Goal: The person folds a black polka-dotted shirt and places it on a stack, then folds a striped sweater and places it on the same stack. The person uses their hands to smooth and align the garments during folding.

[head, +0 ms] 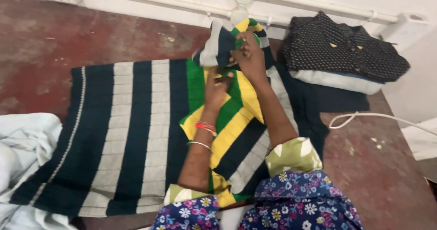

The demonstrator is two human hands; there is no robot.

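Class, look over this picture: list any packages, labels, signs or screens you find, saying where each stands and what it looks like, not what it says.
None of these is in view: no package, label, sign or screen.
Only cloth lies on the red-brown surface: a striped garment under both hands, and folded dark clothes at top right.

A worn red-brown table (91,34) fills most of the frame, its surface scuffed and flecked. Along the top runs a white rail (318,4) against a white wall (419,93) at right. A white cord (364,116) curls across the table at right.
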